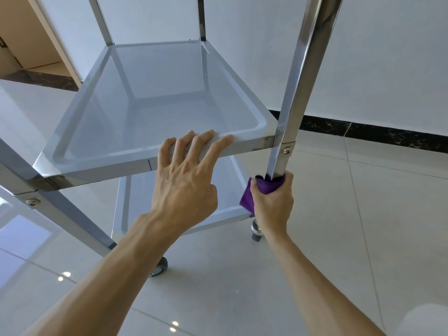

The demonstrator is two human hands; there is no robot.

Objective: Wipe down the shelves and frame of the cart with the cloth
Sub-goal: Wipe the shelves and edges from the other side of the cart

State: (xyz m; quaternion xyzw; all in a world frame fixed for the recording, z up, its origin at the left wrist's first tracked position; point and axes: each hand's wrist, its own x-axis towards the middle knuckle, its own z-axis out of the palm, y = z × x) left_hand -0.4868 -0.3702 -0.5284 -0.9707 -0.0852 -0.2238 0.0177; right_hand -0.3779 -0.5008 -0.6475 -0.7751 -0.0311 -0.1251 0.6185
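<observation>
Wrapping the purple cloth (265,186) tight round the cart's near right post (294,112) with our right hand (272,202), we steady the middle shelf (242,141) rim with our left hand (186,180) spread flat, and should slide evenly along every face.

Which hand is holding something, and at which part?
The right hand grips the purple cloth, wrapped around the cart's post below the middle shelf. The left hand rests open on that shelf's front rim.

We see a shiny steel cart (155,98) on small wheels — two tray shelves, one above the other. A purple cloth (263,187) wraps its near right post — bunched tight.
</observation>
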